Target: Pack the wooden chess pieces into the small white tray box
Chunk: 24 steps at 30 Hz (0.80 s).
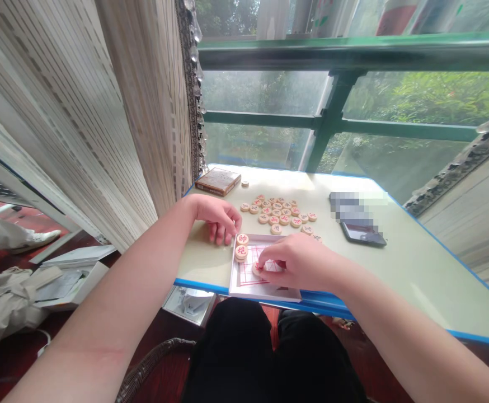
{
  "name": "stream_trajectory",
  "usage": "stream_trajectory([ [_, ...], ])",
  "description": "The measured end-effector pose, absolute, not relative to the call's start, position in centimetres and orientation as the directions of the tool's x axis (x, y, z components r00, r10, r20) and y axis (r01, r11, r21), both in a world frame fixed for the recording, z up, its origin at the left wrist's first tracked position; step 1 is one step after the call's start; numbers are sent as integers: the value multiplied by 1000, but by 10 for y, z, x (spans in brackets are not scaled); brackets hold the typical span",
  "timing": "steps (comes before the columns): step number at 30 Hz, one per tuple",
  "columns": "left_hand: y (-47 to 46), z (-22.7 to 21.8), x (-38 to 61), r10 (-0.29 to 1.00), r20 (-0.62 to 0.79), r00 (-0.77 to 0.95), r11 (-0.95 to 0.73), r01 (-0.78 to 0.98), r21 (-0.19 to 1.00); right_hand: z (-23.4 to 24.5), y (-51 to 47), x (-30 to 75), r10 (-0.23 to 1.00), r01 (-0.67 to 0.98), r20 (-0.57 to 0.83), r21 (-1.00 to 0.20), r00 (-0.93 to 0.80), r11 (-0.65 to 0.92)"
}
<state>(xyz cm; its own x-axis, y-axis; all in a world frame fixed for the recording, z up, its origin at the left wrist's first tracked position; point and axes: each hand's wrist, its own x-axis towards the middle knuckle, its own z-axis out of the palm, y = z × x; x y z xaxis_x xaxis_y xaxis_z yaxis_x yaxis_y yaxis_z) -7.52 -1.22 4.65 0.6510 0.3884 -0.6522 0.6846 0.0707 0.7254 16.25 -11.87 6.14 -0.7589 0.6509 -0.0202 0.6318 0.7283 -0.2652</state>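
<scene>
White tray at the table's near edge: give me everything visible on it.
Shallow white tray, low-walled, perhaps cardboard or plastic, apparently flat and open side up, covering part of the table's blue near edge. Its floor bears a red-line grid. Round pieces with red characters sit along the left wall. The right hand reaches in, gripping another piece, and hides much of the right side. The left hand is by the far-left corner; contact unclear.
</scene>
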Motion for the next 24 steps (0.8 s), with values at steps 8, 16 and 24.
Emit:
stream_trajectory([
  [8, -13, 46, -73, 373, -644, 668, 54, 677, 734, 62, -121, 162, 707, 703, -41, -160, -706, 693],
  [16, -12, 45, -73, 381, -652, 655, 63, 685, 726, 52, -122, 156, 625, 617, 28, -133, -780, 776],
  [24, -11, 43, -73, 389, -652, 651, 58, 689, 722, 45, -121, 149, 580, 570, 104, -111, -808, 814],
])
